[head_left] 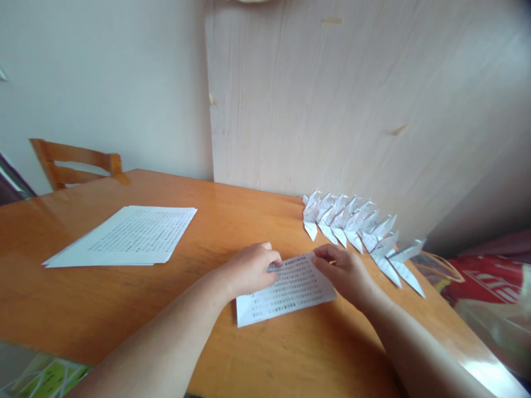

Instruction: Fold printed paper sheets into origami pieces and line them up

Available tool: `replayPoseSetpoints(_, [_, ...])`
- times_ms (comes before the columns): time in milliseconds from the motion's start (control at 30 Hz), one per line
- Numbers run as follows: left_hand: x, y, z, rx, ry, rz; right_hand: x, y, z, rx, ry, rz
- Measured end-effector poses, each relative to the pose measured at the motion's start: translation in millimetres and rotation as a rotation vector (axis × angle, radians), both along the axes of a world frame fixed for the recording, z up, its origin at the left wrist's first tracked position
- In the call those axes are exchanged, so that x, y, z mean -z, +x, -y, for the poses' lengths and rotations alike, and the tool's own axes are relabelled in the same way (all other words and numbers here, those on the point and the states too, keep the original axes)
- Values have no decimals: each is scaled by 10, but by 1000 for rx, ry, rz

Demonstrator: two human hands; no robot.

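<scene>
A folded sheet of printed paper lies on the wooden table in front of me, slightly turned, with rows of characters facing up. My left hand is at its upper left, thumb and fingers closed on the far edge. At the upper right corner, my right hand pinches the sheet between thumb and curled fingers. Beyond my right hand stand several folded paper pieces with pointed tips, lined up in rows.
A stack of printed sheets rests on the table at the left. Behind it is a wooden chair. A pale wooden panel rises along the table's far edge. Red and clear bags are beside the right edge.
</scene>
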State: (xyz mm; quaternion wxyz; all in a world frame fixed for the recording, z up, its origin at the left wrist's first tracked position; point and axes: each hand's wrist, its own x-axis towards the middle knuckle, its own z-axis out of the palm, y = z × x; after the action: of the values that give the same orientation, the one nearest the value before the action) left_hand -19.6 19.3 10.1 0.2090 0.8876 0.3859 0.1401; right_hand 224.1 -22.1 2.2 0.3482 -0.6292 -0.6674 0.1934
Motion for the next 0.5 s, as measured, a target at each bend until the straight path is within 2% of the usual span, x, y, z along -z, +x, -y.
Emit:
replayPoseSetpoints(133, [7,12,-7,-23,-16,2,-95,-73,122,-174,130,206])
replayPoseSetpoints(367, [-18,15,-4,-38,-36,32,-243,-257,343,-379,145,428])
replayPoseSetpoints(500, [6,2,-24,-9,-45,53,-305,-303,408,-434,145,511])
